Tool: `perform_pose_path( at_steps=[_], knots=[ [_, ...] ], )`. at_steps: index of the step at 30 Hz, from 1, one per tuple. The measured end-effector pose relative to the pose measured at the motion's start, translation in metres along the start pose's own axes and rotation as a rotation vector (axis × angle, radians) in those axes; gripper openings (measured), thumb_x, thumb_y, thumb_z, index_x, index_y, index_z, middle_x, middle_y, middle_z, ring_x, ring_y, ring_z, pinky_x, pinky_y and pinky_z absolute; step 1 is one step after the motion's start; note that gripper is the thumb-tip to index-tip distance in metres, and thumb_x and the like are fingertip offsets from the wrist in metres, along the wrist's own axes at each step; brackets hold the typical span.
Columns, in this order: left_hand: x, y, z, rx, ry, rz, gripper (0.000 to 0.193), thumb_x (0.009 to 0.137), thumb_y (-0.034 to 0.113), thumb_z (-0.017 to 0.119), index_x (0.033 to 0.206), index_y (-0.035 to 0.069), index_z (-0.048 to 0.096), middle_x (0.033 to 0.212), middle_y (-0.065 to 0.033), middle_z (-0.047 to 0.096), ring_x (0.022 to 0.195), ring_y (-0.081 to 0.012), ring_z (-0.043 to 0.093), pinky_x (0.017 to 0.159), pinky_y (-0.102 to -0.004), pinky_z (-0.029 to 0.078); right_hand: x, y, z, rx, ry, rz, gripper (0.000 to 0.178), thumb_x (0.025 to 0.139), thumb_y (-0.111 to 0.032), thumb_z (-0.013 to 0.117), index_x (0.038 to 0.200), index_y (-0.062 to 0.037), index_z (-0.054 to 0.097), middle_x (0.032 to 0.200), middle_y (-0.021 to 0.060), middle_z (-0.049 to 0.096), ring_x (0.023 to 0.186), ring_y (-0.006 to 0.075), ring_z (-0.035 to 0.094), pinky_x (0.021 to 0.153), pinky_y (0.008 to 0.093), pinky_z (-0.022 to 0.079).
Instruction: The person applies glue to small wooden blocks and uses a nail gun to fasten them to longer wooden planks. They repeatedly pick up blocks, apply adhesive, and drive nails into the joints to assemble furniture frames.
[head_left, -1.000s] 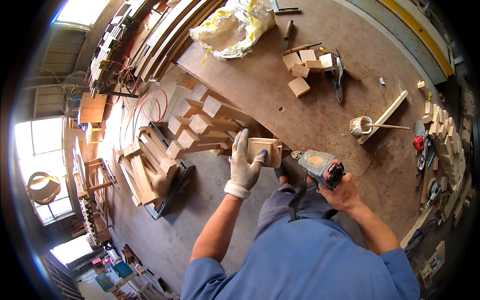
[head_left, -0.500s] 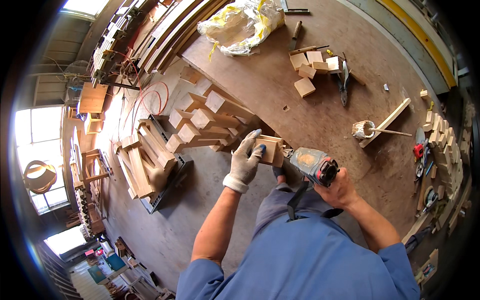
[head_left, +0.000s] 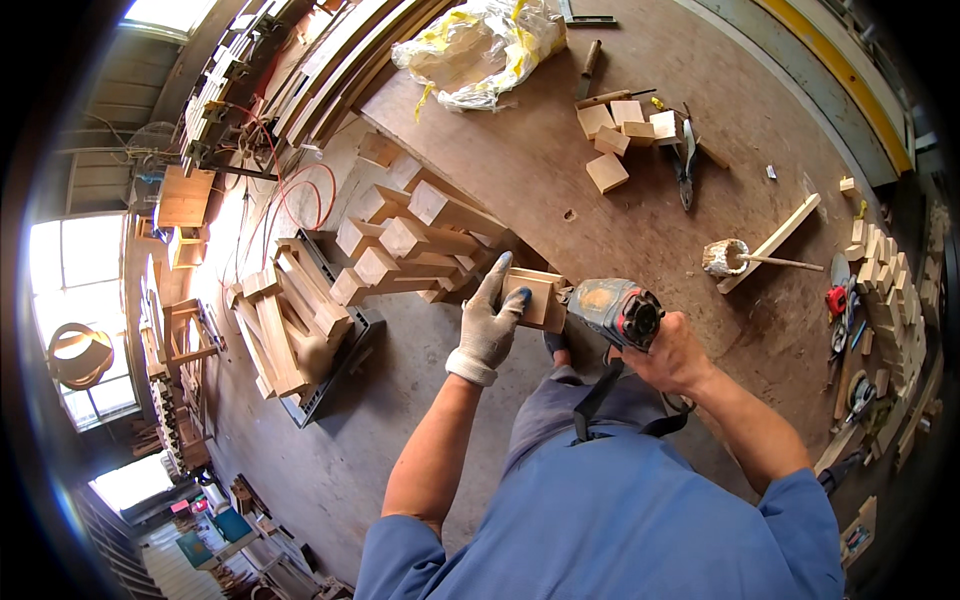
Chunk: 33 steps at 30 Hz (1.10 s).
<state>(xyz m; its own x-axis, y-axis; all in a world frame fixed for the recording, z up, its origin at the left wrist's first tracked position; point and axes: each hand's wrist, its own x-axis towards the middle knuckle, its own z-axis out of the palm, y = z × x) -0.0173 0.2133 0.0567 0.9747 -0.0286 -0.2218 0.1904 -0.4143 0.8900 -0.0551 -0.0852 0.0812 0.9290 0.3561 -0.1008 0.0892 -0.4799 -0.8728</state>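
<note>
My left hand, in a white glove with blue fingertips, holds a small wooden block with a raised square face near the table's edge. Its index finger stretches along the block's far end and the thumb presses on its face. My bare right hand is closed round the handle of a worn grey, black and red power drill. The drill's front end points left and meets the block's right side; I cannot tell how far its tip goes in.
Stacked wooden beams stand left of the brown table. On the table lie wood blocks, pliers, a plastic bag, and a pot with a stick beside a wood strip. More cut pieces line the right edge.
The drill and my right hand have moved slightly left and up, bringing the drill's front end against the block. My left hand keeps its grip on the block.
</note>
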Motion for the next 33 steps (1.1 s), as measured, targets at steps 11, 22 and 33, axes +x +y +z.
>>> perform_pose_path(
  at_steps=[11,22,33],
  knots=[
    [0.001,0.001,0.002,0.051,0.020,0.010,0.063,0.099,0.011,0.071,0.158,0.008,0.051,0.132,-0.0176,0.072,0.118,-0.0195,0.068,0.107,-0.0353,0.052,0.004,-0.011,-0.006,0.010,0.021,0.008,0.020,0.077,-0.010,0.076,0.096,-0.0029,0.070,0.085,0.0227,0.072,0.081,0.0448,0.072,0.070,0.0483,0.059],
    [0.000,0.003,0.001,0.109,0.024,0.027,0.062,0.099,0.014,0.072,0.157,0.007,0.052,0.135,-0.0201,0.071,0.121,-0.0226,0.069,0.108,-0.0365,0.051,0.005,-0.001,-0.001,0.044,-0.016,0.037,0.020,0.078,-0.010,0.077,0.095,-0.0031,0.069,0.084,0.0226,0.071,0.080,0.0451,0.072,0.070,0.0489,0.059],
    [0.000,0.002,0.001,0.082,0.027,0.026,0.061,0.099,0.015,0.073,0.156,0.007,0.054,0.128,-0.0209,0.074,0.117,-0.0228,0.071,0.105,-0.0373,0.053,0.003,-0.001,0.000,0.006,-0.004,0.008,0.018,0.079,-0.010,0.077,0.096,-0.0036,0.071,0.083,0.0199,0.073,0.079,0.0427,0.073,0.070,0.0468,0.059]
  ],
)
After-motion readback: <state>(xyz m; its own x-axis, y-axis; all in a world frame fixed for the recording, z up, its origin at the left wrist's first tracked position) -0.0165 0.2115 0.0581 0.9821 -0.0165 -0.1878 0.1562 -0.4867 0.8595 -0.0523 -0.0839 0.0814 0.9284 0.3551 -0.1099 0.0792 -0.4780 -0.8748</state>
